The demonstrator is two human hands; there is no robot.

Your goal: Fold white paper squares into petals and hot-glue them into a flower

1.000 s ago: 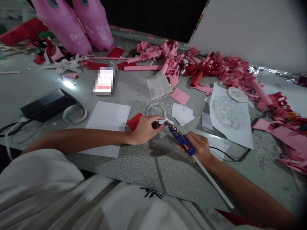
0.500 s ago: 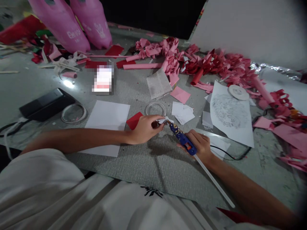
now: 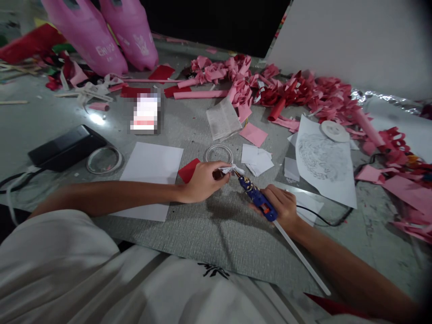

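My left hand (image 3: 205,181) pinches a small piece of folded white paper (image 3: 237,169) between thumb and fingertips. Wrapped round a blue hot glue gun (image 3: 255,194), my right hand (image 3: 281,204) points its nozzle up and left at the paper's lower edge. Whether the nozzle touches the paper, I cannot tell. A long pale glue stick (image 3: 300,255) sticks out of the gun's back end. Just beyond my left fingers shows a white ring (image 3: 208,150); whether it is joined to the folded paper is unclear. A red paper piece (image 3: 189,170) lies partly under my left hand.
A white sheet (image 3: 151,157) lies under my left forearm. White paper cutouts (image 3: 257,158), a patterned sheet (image 3: 324,157) and a tape roll (image 3: 335,131) are ahead. Pink and red paper curls (image 3: 303,92) line the back. A black box (image 3: 67,146) and pink bottles (image 3: 131,36) stand left.
The glue gun has dropped very slightly, its nozzle a little lower against the folded paper. My left hand stays nearly still.
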